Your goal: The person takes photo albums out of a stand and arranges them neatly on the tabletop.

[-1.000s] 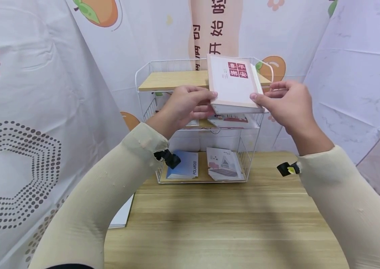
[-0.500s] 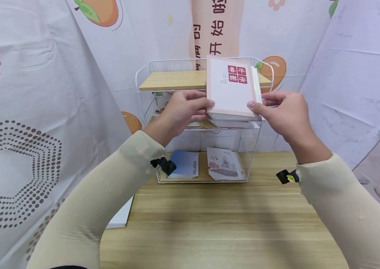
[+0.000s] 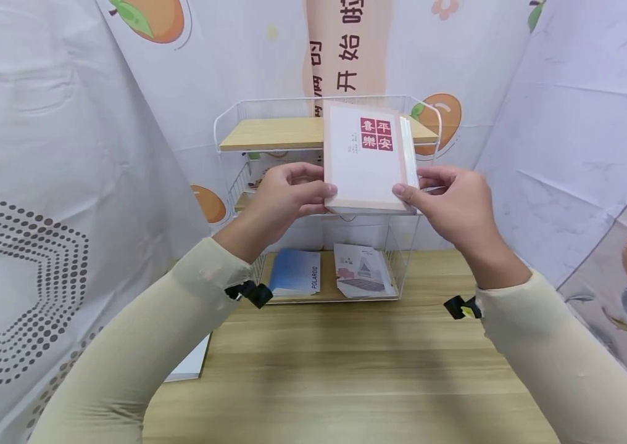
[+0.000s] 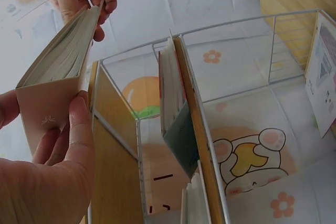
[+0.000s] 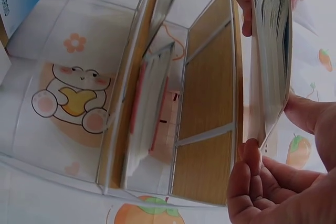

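Note:
Both hands hold a pale pink and white book (image 3: pixel 363 166) with a red square of characters on its cover. It is in front of the top and middle shelves of a white wire rack (image 3: pixel 227 117). My left hand (image 3: pixel 280 200) pinches its left lower edge, thumb on the cover. At the right lower edge, my right hand (image 3: pixel 452 203) grips it the same way. In the left wrist view, the left fingers (image 4: pixel 79 129) press the book's pink spine (image 4: pixel 50 103). The right wrist view shows the page edges (image 5: pixel 273 51) between the covers.
On the rack's bottom shelf lie a blue POLAROID book (image 3: pixel 295 271) and a white illustrated book (image 3: pixel 363 271). More books (image 5: pixel 152 114) lie on the middle shelf. A white book (image 3: pixel 188 364) is on the wooden table (image 3: pixel 347 370) at left. Patterned cloth (image 3: pixel 124 123) hangs around.
The book has come down in front of the rack, both hands lowering with it, and now covers the middle shelf's right side. More of its cover faces the head camera. The head view has shifted slightly.

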`<control>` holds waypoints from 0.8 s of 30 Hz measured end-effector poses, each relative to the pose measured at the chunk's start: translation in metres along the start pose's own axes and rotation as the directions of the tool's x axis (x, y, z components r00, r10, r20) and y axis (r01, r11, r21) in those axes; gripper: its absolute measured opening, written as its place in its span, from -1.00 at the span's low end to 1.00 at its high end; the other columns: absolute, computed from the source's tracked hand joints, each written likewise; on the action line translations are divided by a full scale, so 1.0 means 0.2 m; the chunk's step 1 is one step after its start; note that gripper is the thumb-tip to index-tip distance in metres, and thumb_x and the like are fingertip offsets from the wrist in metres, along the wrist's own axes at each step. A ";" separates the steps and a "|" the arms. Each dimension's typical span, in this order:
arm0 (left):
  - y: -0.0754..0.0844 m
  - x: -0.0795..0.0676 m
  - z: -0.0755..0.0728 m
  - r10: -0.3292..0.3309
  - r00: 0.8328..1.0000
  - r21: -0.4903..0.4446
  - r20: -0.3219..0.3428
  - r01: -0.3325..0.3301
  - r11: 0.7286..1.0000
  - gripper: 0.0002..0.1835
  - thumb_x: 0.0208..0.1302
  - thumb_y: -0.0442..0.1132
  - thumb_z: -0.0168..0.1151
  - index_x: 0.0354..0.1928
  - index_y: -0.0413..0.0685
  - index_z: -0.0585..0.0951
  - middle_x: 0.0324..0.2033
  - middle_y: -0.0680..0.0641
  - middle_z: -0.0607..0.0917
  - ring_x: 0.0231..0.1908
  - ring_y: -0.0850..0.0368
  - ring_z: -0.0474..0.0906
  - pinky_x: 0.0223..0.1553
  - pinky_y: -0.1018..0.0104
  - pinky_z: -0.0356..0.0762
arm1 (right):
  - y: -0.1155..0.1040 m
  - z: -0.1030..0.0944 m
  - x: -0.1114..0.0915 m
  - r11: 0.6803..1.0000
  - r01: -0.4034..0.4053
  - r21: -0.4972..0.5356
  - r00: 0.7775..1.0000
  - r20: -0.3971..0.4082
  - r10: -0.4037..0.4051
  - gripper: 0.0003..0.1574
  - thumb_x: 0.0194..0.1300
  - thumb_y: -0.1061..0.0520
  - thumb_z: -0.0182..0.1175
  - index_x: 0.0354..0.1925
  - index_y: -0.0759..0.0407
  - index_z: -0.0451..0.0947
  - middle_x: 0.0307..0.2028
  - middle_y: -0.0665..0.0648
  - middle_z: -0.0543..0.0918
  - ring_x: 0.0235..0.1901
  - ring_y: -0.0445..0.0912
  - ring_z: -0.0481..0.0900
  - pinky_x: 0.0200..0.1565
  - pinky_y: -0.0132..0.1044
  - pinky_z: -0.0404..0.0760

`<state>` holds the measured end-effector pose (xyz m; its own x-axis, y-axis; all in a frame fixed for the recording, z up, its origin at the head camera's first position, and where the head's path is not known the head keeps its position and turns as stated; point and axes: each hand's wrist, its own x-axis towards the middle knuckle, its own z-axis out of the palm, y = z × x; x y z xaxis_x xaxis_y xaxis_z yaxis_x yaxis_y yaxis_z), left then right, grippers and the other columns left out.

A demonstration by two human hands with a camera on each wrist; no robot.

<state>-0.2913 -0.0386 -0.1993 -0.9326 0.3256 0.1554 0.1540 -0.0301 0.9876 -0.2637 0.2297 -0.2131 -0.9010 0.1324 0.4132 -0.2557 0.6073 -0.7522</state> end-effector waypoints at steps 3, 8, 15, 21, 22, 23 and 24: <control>-0.02 -0.04 -0.02 0.013 1.000 0.016 0.013 -0.014 1.000 -0.55 0.07 -0.23 0.43 0.02 -0.13 0.54 -0.05 -0.15 0.65 -0.09 -0.04 0.64 -0.10 0.17 0.63 | 0.01 0.03 -0.03 1.000 0.017 0.001 1.000 -0.002 -0.017 -0.14 -0.13 -0.42 0.39 0.06 0.04 0.61 -0.16 0.06 0.68 -0.27 -0.17 0.65 -0.40 -0.44 0.59; -0.05 -0.09 -0.02 0.018 1.000 0.021 0.019 -0.019 1.000 -0.55 0.04 -0.24 0.45 0.00 -0.14 0.56 -0.06 -0.15 0.66 -0.10 -0.06 0.64 -0.08 0.17 0.63 | 0.03 0.05 -0.08 0.999 0.030 0.018 0.999 -0.013 -0.029 -0.16 -0.12 -0.39 0.40 0.07 0.01 0.60 -0.21 0.04 0.66 -0.30 -0.14 0.64 -0.41 -0.42 0.59; -0.11 -0.16 -0.03 0.018 1.000 0.043 -0.011 -0.018 0.999 -0.55 0.04 -0.22 0.46 0.00 -0.10 0.57 -0.07 -0.11 0.68 -0.11 -0.04 0.65 -0.10 0.17 0.63 | 0.04 0.08 -0.15 0.998 0.045 0.038 0.999 -0.022 -0.044 -0.14 -0.14 -0.38 0.42 0.08 0.01 0.59 -0.22 0.01 0.65 -0.31 -0.16 0.63 -0.40 -0.43 0.61; -0.17 -0.22 -0.05 0.079 0.997 0.023 0.006 -0.079 0.997 -0.59 0.06 -0.27 0.43 -0.02 -0.17 0.58 -0.10 -0.16 0.69 -0.15 -0.04 0.66 -0.14 0.15 0.65 | 0.05 0.11 -0.21 0.997 0.057 0.055 0.998 -0.023 -0.056 -0.15 -0.14 -0.36 0.42 0.07 0.02 0.58 -0.26 0.01 0.66 -0.35 -0.17 0.63 -0.43 -0.44 0.61; -0.18 -0.23 -0.05 0.087 0.996 0.019 0.008 -0.087 0.996 -0.59 0.06 -0.28 0.43 -0.02 -0.17 0.58 -0.10 -0.16 0.69 -0.16 -0.05 0.66 -0.15 0.15 0.65 | 0.06 0.12 -0.21 0.997 0.055 0.056 0.998 -0.022 -0.054 -0.16 -0.13 -0.36 0.42 0.07 0.02 0.58 -0.27 0.01 0.66 -0.35 -0.17 0.63 -0.44 -0.43 0.61; -0.18 -0.23 -0.05 0.093 0.996 0.018 0.009 -0.094 0.995 -0.60 0.06 -0.28 0.43 -0.03 -0.18 0.58 -0.10 -0.17 0.69 -0.16 -0.05 0.66 -0.16 0.14 0.66 | 0.06 0.13 -0.22 0.997 0.054 0.061 0.998 -0.022 -0.053 -0.15 -0.14 -0.36 0.42 0.07 0.02 0.58 -0.28 0.00 0.66 -0.35 -0.17 0.63 -0.44 -0.43 0.61; -0.19 -0.24 -0.05 0.098 0.995 0.020 0.010 -0.098 0.995 -0.60 0.06 -0.28 0.42 -0.03 -0.18 0.58 -0.10 -0.17 0.69 -0.17 -0.05 0.66 -0.16 0.14 0.66 | 0.07 0.13 -0.22 0.997 0.051 0.063 0.999 -0.021 -0.049 -0.15 -0.14 -0.37 0.42 0.07 0.02 0.58 -0.27 0.00 0.66 -0.35 -0.17 0.63 -0.43 -0.43 0.61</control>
<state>-0.2561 -0.0632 -0.2442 -0.9099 0.3303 0.2511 0.2514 -0.0427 0.9670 -0.2361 0.2115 -0.2558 -0.8797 0.1186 0.4606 -0.3228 0.5624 -0.7613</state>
